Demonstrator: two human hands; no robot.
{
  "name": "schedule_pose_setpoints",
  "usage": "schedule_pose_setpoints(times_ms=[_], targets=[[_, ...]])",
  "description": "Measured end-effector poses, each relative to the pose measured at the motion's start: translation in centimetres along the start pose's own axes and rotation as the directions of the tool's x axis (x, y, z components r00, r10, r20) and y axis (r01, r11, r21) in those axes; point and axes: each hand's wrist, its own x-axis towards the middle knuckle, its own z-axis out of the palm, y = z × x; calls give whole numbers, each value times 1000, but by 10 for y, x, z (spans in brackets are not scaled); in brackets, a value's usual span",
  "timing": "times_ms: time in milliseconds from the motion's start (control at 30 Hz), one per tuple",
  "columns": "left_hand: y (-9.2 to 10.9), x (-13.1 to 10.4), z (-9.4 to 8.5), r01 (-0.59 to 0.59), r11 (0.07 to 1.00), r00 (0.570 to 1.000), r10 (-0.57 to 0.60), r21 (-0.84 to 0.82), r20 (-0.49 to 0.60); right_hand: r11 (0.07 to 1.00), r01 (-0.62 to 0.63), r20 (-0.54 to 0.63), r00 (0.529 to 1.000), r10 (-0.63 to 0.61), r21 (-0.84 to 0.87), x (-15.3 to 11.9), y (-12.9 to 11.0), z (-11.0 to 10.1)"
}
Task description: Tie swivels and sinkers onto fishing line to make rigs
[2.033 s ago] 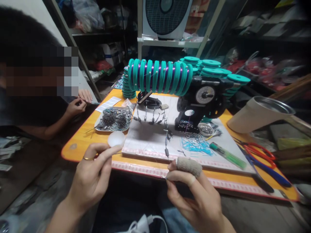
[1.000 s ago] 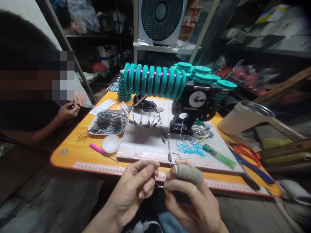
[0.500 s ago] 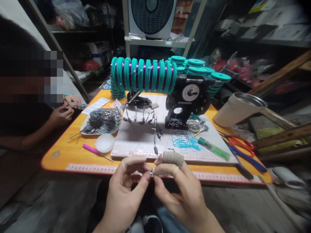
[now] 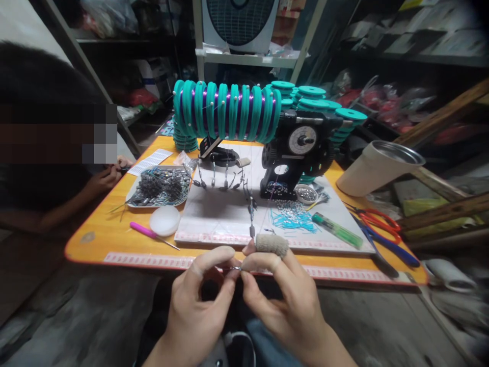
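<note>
Close together over the table's front edge, my left hand [image 4: 204, 300] and my right hand [image 4: 284, 290] are both closed in a pinch. Between their fingertips shows a small shiny metal piece [image 4: 236, 268], perhaps a fishing swivel; its exact kind is too small to tell. A beige cloth sleeve [image 4: 272, 245] wraps one finger of my right hand. Just beyond that finger, a dark sinker [image 4: 252, 231] hangs on a thin line. Above, a row of teal foam spools [image 4: 229, 111] wound with purple line sits on a black winder [image 4: 294, 148].
On the table are a tray of sinkers [image 4: 132, 196], a white round lid [image 4: 165, 220], a magenta-handled needle tool [image 4: 143, 230], blue tubes [image 4: 292, 220], a green cutter [image 4: 336, 230] and pliers [image 4: 389, 244]. A co-worker's hand [image 4: 107, 178] is at left.
The metal piece shows more between my fingertips, and my left fingers have shifted slightly. The hanging sinker has moved a little right and up. The co-worker leans closer.
</note>
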Motion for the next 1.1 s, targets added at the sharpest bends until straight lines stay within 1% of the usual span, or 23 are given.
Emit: schedule_pose_setpoints(times_ms=[300, 400, 467, 500, 567, 633, 700, 767, 833, 900, 967, 1033, 1100], targets=[[1, 1, -2, -5, 1000, 1000, 5, 5, 4, 1000, -5, -2, 1000, 5, -2, 1, 0, 0], [1, 1, -2, -21, 1000, 1000, 21, 3, -3, 1000, -7, 20, 1000, 7, 0, -1, 1, -1], [0, 1, -3, -7, 1000, 1000, 7, -12, -30, 1000, -9, 47, 999, 10, -21, -2, 3, -2], [0, 2, -3, 22, 999, 999, -23, -36, -39, 999, -8, 65, 998, 10, -41, -2, 3, -1], [1, 5, -5, 120, 986, 992, -124, -118, -23, 995, 12, 89, 996, -3, -99, -2, 4, -1], [3, 10, -7, 226, 952, 974, -224, -204, 35, 982, 68, 99, 994, -51, -174, -2, 4, 0], [5, 15, -8, 287, 925, 958, -271, -249, 96, 953, 152, 103, 986, -129, -264, -1, 3, 2], [7, 18, -7, 275, 927, 960, -254, -253, 114, 913, 225, 105, 974, -200, -340, -1, 2, 3], [8, 18, -5, 217, 945, 976, -202, -246, 85, 888, 265, 96, 964, -247, -376, -2, 2, 5], [8, 16, -3, 173, 952, 985, -166, -254, 48, 889, 273, 79, 962, -263, -366, -3, 2, 5], [7, 14, -3, 170, 944, 985, -171, -282, 20, 910, 250, 66, 968, -242, -331, -5, 3, 5], [4, 13, -5, 183, 938, 980, -197, -293, -17, 937, 197, 56, 980, -189, -288, -6, 4, 4], [2, 11, -12, 169, 953, 980, -189, -250, -59, 954, 147, 46, 989, -140, -260, -6, 4, 2]])
